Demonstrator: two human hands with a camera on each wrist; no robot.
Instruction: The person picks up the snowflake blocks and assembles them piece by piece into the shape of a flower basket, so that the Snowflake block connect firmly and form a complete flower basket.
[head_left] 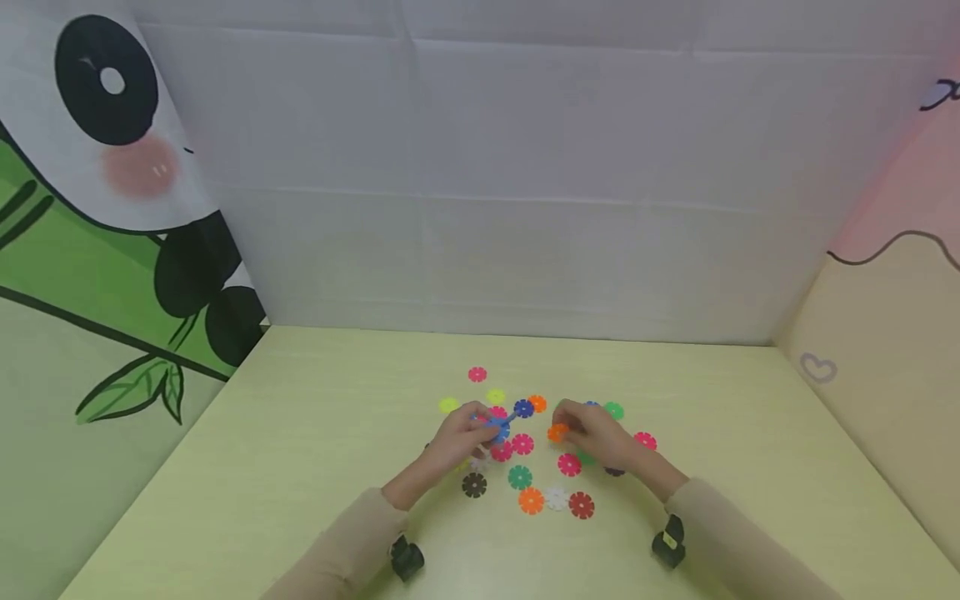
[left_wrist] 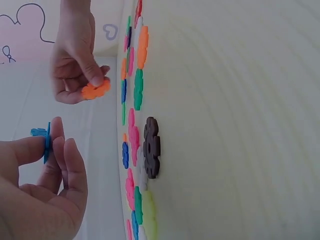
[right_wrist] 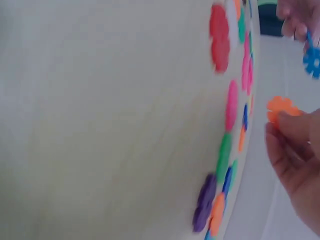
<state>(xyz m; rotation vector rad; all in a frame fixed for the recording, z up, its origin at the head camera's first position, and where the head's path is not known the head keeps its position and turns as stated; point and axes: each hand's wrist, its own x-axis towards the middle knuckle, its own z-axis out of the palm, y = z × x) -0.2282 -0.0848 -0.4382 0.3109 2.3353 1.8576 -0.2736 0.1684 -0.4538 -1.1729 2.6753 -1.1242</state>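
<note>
My left hand (head_left: pixel 456 437) pinches two light blue notched plastic discs (left_wrist: pixel 47 142) between thumb and fingers. They appear slotted together at an angle, one seen edge-on in the left wrist view. Opposite it, my right hand (head_left: pixel 598 433) holds an orange notched disc (right_wrist: pixel 281 107) by its edge with thumb and fingertips. Both hands are raised above the table, with a gap between the blue pieces and the orange disc. Below them lie loose discs, among them a pink one (head_left: pixel 522 444), a dark blue one (head_left: pixel 523 408) and a green one (head_left: pixel 520 477). Some are hidden under the hands.
Nearer the front of the pile lie a black disc (head_left: pixel 474 485), another orange disc (head_left: pixel 531 501), a white disc (head_left: pixel 557 498) and a red disc (head_left: pixel 581 505). The pale table (head_left: pixel 315 400) meets a white backdrop (head_left: pixel 525 267) behind, with printed panels on both sides.
</note>
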